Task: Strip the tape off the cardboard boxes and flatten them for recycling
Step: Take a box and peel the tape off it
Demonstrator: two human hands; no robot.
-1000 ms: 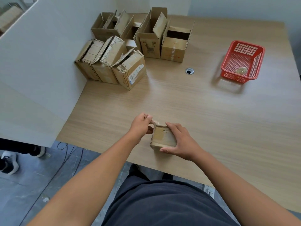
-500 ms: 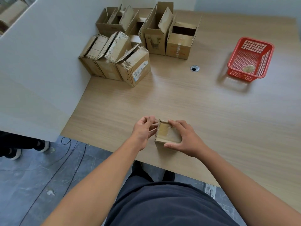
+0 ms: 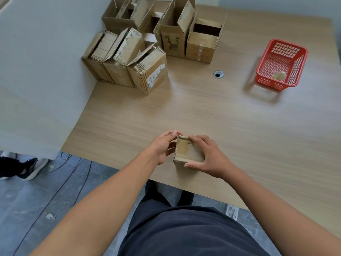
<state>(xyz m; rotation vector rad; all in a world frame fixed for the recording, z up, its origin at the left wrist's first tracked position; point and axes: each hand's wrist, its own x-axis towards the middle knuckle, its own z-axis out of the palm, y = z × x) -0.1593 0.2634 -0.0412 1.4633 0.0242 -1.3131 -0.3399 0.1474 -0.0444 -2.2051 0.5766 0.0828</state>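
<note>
- Where the wooden table (image 3: pixel 203 111) runs out at its near edge, lower centre of the frame, a small cardboard box (image 3: pixel 188 153) sits between the person's two hands.
- It is plain brown and squat, with its top face turned up toward the camera. A paler, glossy band of tape (image 3: pixel 184 149) runs across that face, and a short dark slit shows near the far edge.
- Its edges look worn, and the far left corner is a little ragged.
- The left hand (image 3: pixel 162 147) has its fingers curled, with thumb and fingertips pinched together at that ragged corner. I cannot tell whether they have tape or cardboard between them.
- The right hand (image 3: pixel 209 157) lies over the box's right side, fingers bent across the top and thumb along the near edge — a steadying grip.
- At the upper left, against a white partition (image 3: pixel 40 71), three cardboard bundles (image 3: pixel 127 60) lean in a row with their layered edges showing.
- Behind them stand open boxes (image 3: pixel 173 39), flaps up.
- At the upper right, a red mesh basket (image 3: pixel 295 67) holds a pale crumpled wad (image 3: pixel 279 75).
- A round cable hole (image 3: pixel 218 74) lies in the tabletop between the boxes and the basket.
</note>
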